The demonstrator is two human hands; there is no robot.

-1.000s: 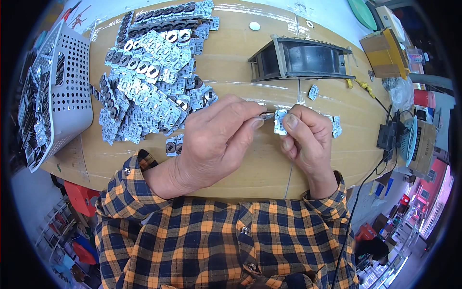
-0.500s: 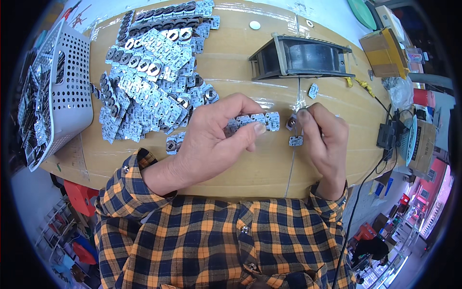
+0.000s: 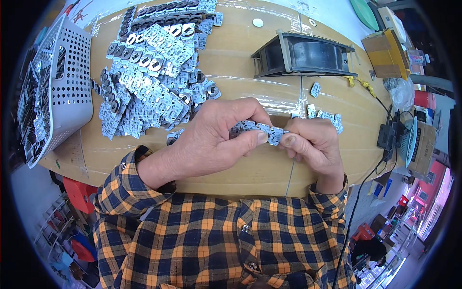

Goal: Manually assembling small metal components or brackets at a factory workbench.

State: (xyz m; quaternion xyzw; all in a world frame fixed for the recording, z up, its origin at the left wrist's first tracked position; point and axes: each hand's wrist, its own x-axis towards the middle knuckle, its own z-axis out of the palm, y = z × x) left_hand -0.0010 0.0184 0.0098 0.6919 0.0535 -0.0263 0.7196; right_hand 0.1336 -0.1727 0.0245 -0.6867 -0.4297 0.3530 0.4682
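My left hand [image 3: 216, 137] is closed around a short strip of small white circuit boards [image 3: 262, 127], pinched between thumb and forefinger. My right hand [image 3: 313, 147] meets the strip's right end, thumb and fingers pressed together at the edge of the last board, which tilts down a little. Whether something small also sits between those fingers cannot be made out. Behind the right hand lie several loose board pieces [image 3: 329, 117], partly covered by it. A single board [image 3: 315, 89] rests farther back.
A big pile of board strips [image 3: 149, 82] with dark round parts covers the table's left. Left of it stands a grey perforated basket [image 3: 72, 91] full of strips. A black fan [image 3: 308, 53] sits at the back, with yellow-tied cable, black adapter [image 3: 386, 135] and cardboard box [image 3: 385, 53] rightward.
My right hand has come left and down from the loose pieces to the strip's end. The strip's last board has tilted downward. My left hand keeps its grip.
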